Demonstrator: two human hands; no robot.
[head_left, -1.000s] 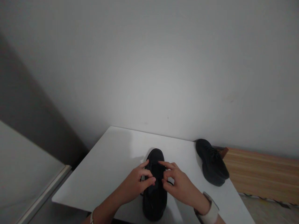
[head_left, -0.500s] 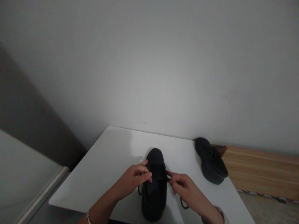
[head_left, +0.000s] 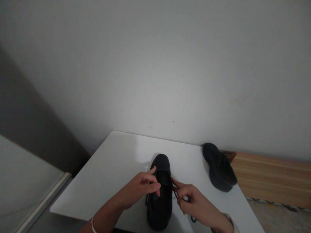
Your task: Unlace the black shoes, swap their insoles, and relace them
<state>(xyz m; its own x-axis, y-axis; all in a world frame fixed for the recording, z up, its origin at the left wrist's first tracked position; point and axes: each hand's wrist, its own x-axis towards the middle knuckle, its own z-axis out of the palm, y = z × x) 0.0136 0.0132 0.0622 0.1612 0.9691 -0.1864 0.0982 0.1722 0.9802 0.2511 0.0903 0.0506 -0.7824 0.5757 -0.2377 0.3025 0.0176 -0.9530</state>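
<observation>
A black shoe (head_left: 160,207) lies on the white table (head_left: 116,168), toe pointing away from me. My left hand (head_left: 139,189) rests on its left side near the laces, fingers curled in a pinch at the lace area. My right hand (head_left: 194,202) is at the shoe's right side, fingers closed on a thin black lace (head_left: 175,195) that trails down to the table. A second black shoe (head_left: 220,168) lies at the table's far right corner, untouched.
The table stands against a plain grey wall (head_left: 155,64). A wooden surface (head_left: 274,178) runs to the right behind the second shoe. A dark panel and a pale ledge (head_left: 31,194) lie to the left.
My hands were close together over the laces, then drew apart, stretching the lace across the shoe. Now the right hand is lower, with the lace hanging from it.
</observation>
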